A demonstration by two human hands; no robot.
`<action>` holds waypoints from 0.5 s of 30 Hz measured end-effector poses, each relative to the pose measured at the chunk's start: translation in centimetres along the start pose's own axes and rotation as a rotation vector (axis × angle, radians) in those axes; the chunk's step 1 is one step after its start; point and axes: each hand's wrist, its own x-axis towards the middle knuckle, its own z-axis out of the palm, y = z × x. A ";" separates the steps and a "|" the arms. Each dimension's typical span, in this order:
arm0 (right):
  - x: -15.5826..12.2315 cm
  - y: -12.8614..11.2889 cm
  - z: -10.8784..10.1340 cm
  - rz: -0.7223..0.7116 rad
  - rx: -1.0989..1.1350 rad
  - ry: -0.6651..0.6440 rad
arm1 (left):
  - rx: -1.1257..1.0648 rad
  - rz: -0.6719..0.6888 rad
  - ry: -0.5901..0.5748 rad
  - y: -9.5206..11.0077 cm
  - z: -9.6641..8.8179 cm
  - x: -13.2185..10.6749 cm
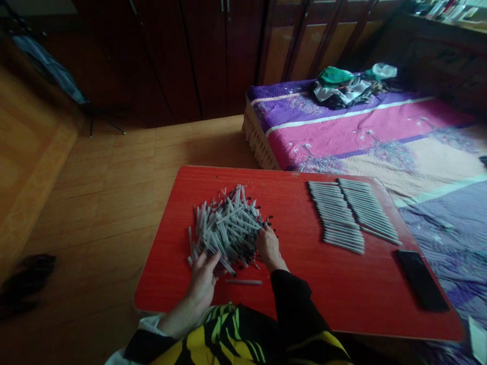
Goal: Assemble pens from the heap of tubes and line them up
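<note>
A loose heap of several white pens (226,227) lies on the left part of a low red table (346,289). My left hand (203,277) rests at the heap's near edge, fingers curled into the pens. My right hand (267,246) touches the heap's right side, fingers bent among the pens. One single pen (243,281) lies apart on the table between my two wrists. Two tidy rows of pens (352,214) are laid out side by side at the table's far right.
A black phone (422,280) lies near the table's right edge. A bed with a purple and pink quilt (369,134) stands behind and right, clothes (344,86) piled on it. Dark wooden wardrobes (193,28) line the back. A dark shoe (24,283) lies on the wooden floor, left.
</note>
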 end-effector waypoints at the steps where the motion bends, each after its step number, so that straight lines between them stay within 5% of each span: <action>1: 0.1 0.1 0.2 -0.002 -0.021 -0.012 | 0.000 0.000 0.003 0.0 -0.1 0.0; 8: 0.4 0.1 1.1 0.021 -0.026 -0.056 | 0.007 -0.004 -0.023 0.0 -0.1 0.0; 15: -1.1 1.3 0.6 0.133 0.249 0.009 | 0.065 -0.015 -0.045 -0.3 0.3 0.0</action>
